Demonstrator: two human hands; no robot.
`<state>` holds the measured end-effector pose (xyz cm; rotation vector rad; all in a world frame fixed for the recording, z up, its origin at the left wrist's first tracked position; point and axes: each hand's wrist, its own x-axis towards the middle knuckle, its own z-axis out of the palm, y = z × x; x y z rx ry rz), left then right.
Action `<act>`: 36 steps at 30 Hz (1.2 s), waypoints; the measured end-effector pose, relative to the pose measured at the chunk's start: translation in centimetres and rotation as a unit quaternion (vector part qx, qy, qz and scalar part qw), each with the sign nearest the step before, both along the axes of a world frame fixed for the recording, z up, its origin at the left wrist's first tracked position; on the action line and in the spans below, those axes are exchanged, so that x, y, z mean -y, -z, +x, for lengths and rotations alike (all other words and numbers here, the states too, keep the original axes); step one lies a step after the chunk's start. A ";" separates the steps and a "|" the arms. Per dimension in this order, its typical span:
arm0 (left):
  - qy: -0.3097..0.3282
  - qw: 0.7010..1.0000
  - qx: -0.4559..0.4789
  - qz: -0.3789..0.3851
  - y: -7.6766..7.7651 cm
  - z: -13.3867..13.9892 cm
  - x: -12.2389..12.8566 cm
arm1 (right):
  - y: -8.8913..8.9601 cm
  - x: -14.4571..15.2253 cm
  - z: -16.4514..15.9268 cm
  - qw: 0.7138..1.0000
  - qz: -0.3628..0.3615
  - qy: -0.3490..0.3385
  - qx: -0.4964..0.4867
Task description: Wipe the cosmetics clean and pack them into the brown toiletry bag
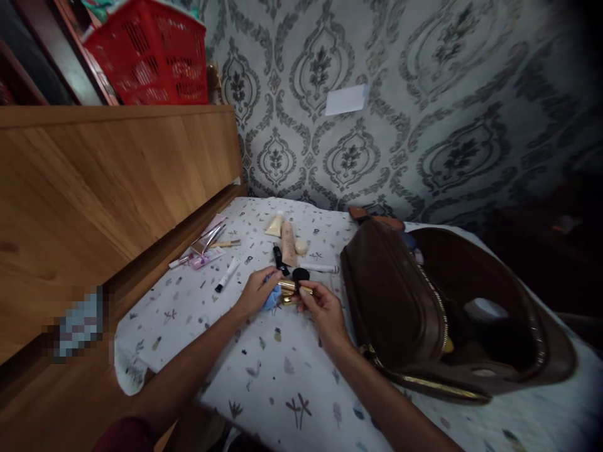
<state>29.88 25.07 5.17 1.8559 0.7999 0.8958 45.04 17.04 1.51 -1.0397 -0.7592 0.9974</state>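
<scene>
Above the patterned white cloth, my left hand (257,292) is closed around a bunched blue cloth (271,299) and one end of a gold and dark cosmetic tube (287,285). The tube's other end sits between the fingers of my right hand (325,309). Another gold piece (286,301) shows just below it; whether it is held or lying there I cannot tell. Just beyond my hands are a round black item (300,274), a black tube (279,256), a beige tube (288,243) and a slim white tube (321,268).
An open brown leather bag (386,295) stands on the right. Several tubes (207,257) and a brush (229,243) lie to the left, nearer a white tube with a black cap (228,275). A wooden cabinet (117,163) bounds the left, topped by a red basket (155,56). Patterned wallpaper rises behind.
</scene>
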 end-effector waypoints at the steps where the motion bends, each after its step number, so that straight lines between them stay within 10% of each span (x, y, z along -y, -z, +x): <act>1: -0.001 1.000 0.003 -0.002 0.0 0.0 0.0 | 0.0 0.0 0.0 1.000 0.001 -0.002 0.000; 17: -0.030 0.993 0.054 -0.099 0.8 -0.2 -0.9 | -0.3 0.3 -0.4 0.998 0.021 -0.045 0.035; 36: -0.083 0.996 0.016 -0.011 0.4 -0.5 -1.4 | 0.0 1.0 -1.1 0.985 0.027 -0.008 0.169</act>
